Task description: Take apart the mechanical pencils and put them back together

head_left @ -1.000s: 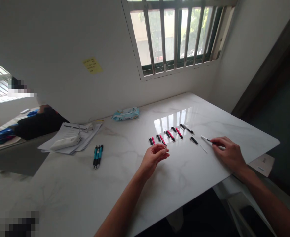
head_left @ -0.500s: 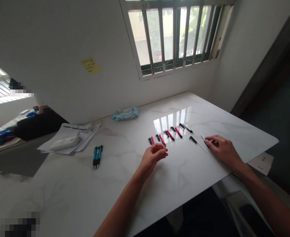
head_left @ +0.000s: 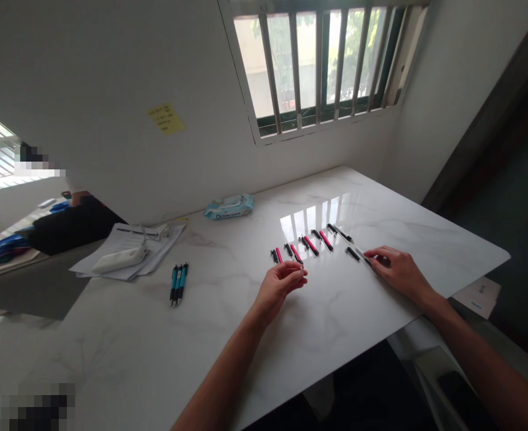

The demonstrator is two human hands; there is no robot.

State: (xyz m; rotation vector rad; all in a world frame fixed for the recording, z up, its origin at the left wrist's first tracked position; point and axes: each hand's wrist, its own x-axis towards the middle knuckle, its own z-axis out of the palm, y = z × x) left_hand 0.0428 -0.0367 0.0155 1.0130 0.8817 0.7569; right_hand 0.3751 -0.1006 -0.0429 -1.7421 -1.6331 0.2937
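A slim white pen barrel (head_left: 365,258) lies under the right hand's (head_left: 398,272) fingertips (head_left: 374,255), which partly hide it; whether they grip it, I cannot tell. The left hand's (head_left: 279,288) fingers (head_left: 296,273) curl together near the black-and-pink pen parts (head_left: 310,246), anything between them too small to make out.

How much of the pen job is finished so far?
Done: black and pink pen parts lie in neat rows. In hand: the right hand holds a thin white rod, and the left hand pinches something too small to tell. Left: three blue pens lie together, untouched.
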